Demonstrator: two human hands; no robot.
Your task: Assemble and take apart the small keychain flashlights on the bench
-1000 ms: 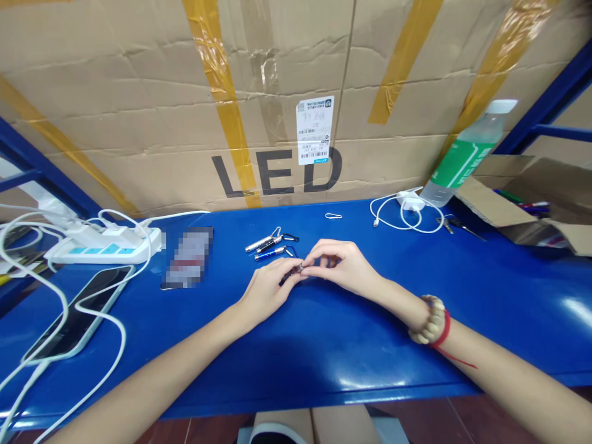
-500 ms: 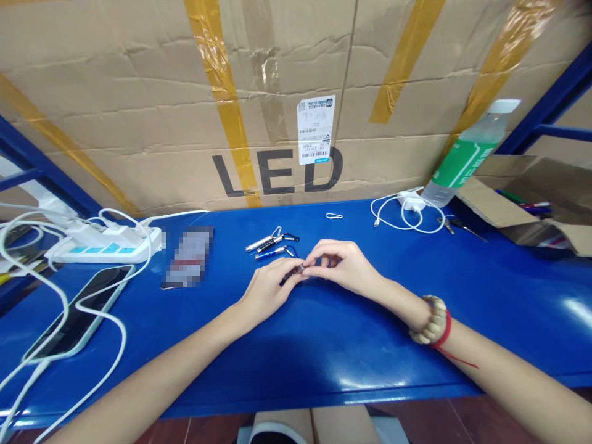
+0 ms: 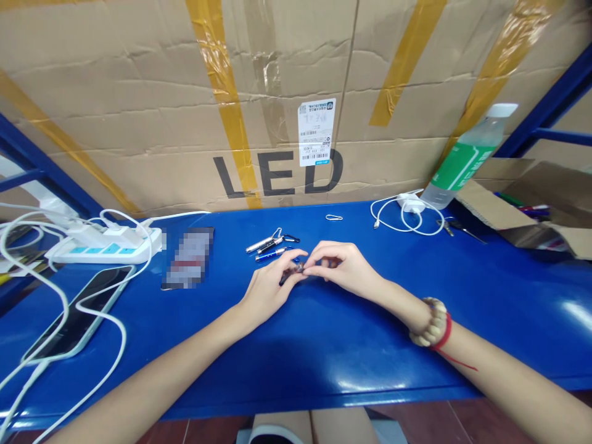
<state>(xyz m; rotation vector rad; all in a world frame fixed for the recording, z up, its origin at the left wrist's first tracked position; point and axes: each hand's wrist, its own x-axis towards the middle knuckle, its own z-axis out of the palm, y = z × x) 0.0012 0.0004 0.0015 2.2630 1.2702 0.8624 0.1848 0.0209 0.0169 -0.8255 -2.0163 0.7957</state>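
Note:
My left hand (image 3: 268,287) is curled round a small dark object that its fingers largely hide, with the index finger lifted off it. The thumb and fingers of my right hand (image 3: 340,265) pinch together at the near end of that same object, so the fingertips of both hands almost meet. Just beyond my left hand lie a silver pen-shaped light (image 3: 259,245), a black one (image 3: 266,248) and a blue one (image 3: 268,254), each with a small clip at its end. A loose silver carabiner clip (image 3: 333,217) lies farther back.
Left on the blue table (image 3: 370,345) are a white power strip (image 3: 106,251), cables, a phone (image 3: 78,314) and a blurred-out flat item (image 3: 189,258). At right stand a bottle (image 3: 467,160), a charger (image 3: 411,202), pliers-like tool (image 3: 462,228) and an open carton (image 3: 490,206). A large box (image 3: 161,123) backs the table.
The index finger of my left hand has lifted from the small object. My right hand stays nearly where it was, with its fingers slightly shifted.

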